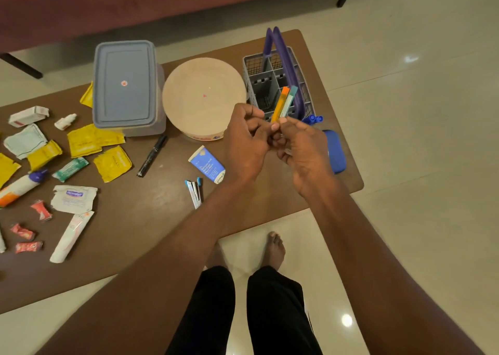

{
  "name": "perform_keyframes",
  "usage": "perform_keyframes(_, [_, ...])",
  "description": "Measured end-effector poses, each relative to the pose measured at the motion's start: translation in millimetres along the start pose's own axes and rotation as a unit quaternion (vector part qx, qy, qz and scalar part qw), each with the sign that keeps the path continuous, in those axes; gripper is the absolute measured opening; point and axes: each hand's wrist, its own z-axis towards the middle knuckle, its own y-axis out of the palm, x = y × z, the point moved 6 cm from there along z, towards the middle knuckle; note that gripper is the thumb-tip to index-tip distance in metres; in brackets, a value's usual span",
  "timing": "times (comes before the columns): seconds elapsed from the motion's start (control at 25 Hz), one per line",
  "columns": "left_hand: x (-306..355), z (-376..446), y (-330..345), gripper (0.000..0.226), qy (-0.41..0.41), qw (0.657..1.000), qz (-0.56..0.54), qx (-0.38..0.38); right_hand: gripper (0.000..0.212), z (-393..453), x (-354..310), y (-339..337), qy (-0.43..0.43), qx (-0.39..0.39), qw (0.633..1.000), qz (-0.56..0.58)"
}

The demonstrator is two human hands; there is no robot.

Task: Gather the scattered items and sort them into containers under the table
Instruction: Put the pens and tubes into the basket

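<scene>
Two slim pens, one with an orange cap (pixel 280 103) and one with a teal cap (pixel 290 100), stand side by side, pinched at their lower ends between the fingertips of both hands above the right part of the brown table (pixel 151 219). The left hand (pixel 247 144) has its fingers curled in around the pens' bases, and the right hand (pixel 305 152) meets it from the other side with thumb and forefinger closed on the same pens, knuckles nearly touching. Just beyond the fingertips sits a grey divided caddy (pixel 270 84) with a purple handle (pixel 283 62), the pen caps overlapping its near compartments. Close past the right hand lie two blue-capped markers (pixel 314 119) and a blue case (pixel 336 152), partly hidden by that hand. Beyond the left hand is a round beige lidded tub (pixel 202 98), and further to that side a rectangular container with a grey-blue lid (pixel 124 84). Below the left hand lie a blue face-wash tube (pixel 208 165) and a small bundle of blue-capped pens (pixel 195 192); a black marker (pixel 152 154) lies further left. Well off to the left are scattered yellow sachets (pixel 91 141), a white tube (pixel 71 235), red wrappers (pixel 27 235), a dropper bottle (pixel 65 121) and a small carton (pixel 28 115).
</scene>
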Motion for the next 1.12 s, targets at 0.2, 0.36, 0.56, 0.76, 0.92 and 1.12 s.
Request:
perform_keyframes(0.2, [34,19,22,0.022,0.098,0.990,0.089,-0.049,0.020,5,-37,-5,-0.068,0.001,0.997,-0.032])
perform_keyframes(0.36, [36,32,28,0.040,0.113,0.981,0.148,-0.049,0.012,36,-83,-30,-0.200,0.120,0.962,-0.142])
perform_keyframes(0.56, [-13,35,-5,0.023,0.044,0.979,0.185,0.070,0.031,114,-103,-38,-0.162,0.098,0.808,-0.558])
perform_keyframes(0.76, [-63,7,-46,0.013,-0.023,0.956,0.276,0.092,0.041,138,-92,-2,-0.140,0.030,0.681,-0.718])
perform_keyframes(0.92, [-85,-9,-80,0.013,-0.061,0.937,0.330,0.092,0.034,146,-88,5,-0.145,0.011,0.656,-0.741])
perform_keyframes(1.12, [-114,-20,-133,0.010,-0.116,0.913,0.382,0.086,0.037,116,-110,-17,-0.184,0.144,0.761,-0.605])
